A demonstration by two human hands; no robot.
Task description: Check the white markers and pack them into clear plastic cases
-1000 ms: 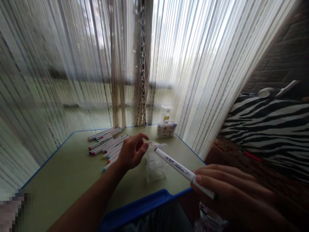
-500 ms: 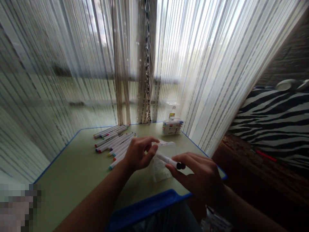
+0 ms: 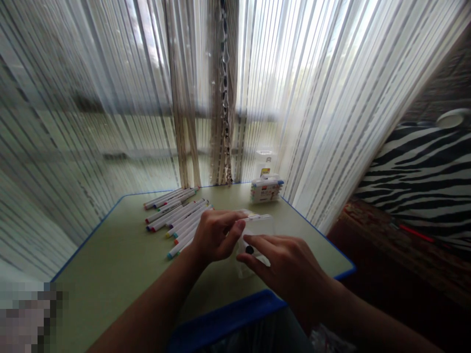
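Note:
A clear plastic case stands with its lid open on the pale green table. My left hand is closed at the case's left side, thumb and fingers on its edge. My right hand has a white marker between thumb and fingers, its black end facing me and the rest mostly hidden at the case. Left of my left hand lie several white markers with coloured ends, loosely side by side.
A second clear case, filled with markers and with its lid up, stands at the back right. A blue tray rim runs along the table's near edge. Sheer striped curtains hang behind the table.
My right hand has moved left with the marker, bringing it to the case and close to my left hand. The marker now points away, showing mainly its black end.

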